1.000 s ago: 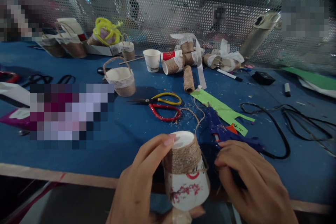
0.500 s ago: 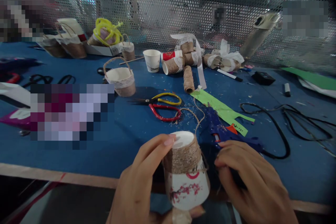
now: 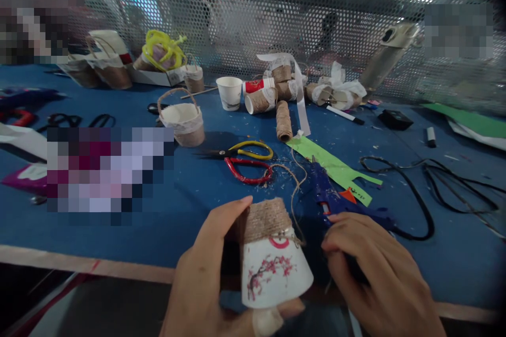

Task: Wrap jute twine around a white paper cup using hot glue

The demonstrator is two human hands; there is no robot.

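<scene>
One twine-wrapped paper cup (image 3: 276, 279) sat in the left hand (image 3: 205, 268), pinched end to end between fingers and thumb, narrow end up, long axis leaning slightly left. Right hand (image 3: 371, 263) sat apart to its right, by the glue gun (image 3: 324, 187), fingers curled; couldn't tell if they pinched anything.

"Desk (image 3: 138, 237), middle?"
"Scissors (image 3: 226, 154), one pair: one yellow handle, one red. Near the blade tips, one small basket (image 3: 190, 138), handle up, lace around its rim."
"Behind those?"
"White paper cup (image 3: 230, 97), upright. Beside it, red cup (image 3: 255, 85), on its side."
"Right side?"
"Light green paper strip (image 3: 330, 162); white marker (image 3: 340, 112), black end; small black box (image 3: 395, 119)."
"Rear?"
"Perforated metal screen (image 3: 253, 21), standing."
</scene>
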